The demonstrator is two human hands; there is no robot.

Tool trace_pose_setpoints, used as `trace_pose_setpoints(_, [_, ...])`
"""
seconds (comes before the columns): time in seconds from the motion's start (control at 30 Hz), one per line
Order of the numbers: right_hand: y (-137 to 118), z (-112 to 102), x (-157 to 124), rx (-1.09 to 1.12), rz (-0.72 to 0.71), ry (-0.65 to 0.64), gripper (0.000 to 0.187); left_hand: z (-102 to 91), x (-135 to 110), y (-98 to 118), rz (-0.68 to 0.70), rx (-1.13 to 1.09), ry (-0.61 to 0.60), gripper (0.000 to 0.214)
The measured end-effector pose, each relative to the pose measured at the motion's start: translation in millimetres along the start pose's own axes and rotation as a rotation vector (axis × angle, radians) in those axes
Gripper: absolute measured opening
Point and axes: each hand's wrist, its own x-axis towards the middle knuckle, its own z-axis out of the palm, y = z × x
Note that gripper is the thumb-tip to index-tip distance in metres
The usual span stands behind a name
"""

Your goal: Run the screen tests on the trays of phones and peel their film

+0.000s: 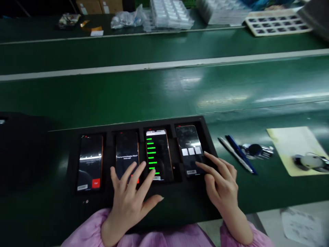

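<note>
Several smartphones lie in recesses of a black tray (210,144). The leftmost phone (89,161) has a dark screen with a red button marked "Fail". Over the second phone (127,147), which shows small white text, and the lower part of the third phone (161,154), with green bars on its screen, my left hand (131,199) spreads its fingers. It covers part of the second phone's red button. My right hand (222,185) is beside the rightmost phone (186,137), index finger pointing at its screen below three white squares. Neither hand grips anything.
To the right lie a white pen (238,156), a blue pen (241,154) and a metal watch (255,150). A second watch (312,161) rests on a yellowish sheet (290,140). Clear plastic trays (171,13) and a cream tray (279,22) stand at the back.
</note>
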Motion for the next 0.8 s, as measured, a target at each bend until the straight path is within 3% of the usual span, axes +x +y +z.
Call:
trace_pose_setpoints(0.37, [1,1,19,-0.054,0.039,-0.026,0.034,-7.8,-25,-27,0.014,0.001,0.096,0.041])
trace_pose_setpoints(0.5, [-1,-18,13,0.093,0.088,0.084,0.038,-4.0,-29,-30,-0.013,-0.034,0.112,0.047])
trace_pose_setpoints(0.63, [-3,-27,-2,0.134,0.082,0.007,0.040,-0.9,-30,-31,-0.024,-0.055,0.133,0.050])
trace_pose_setpoints(0.8, [-4,-22,-15,0.121,0.085,-0.019,0.040,1.3,-31,-31,-0.025,-0.052,0.134,0.055])
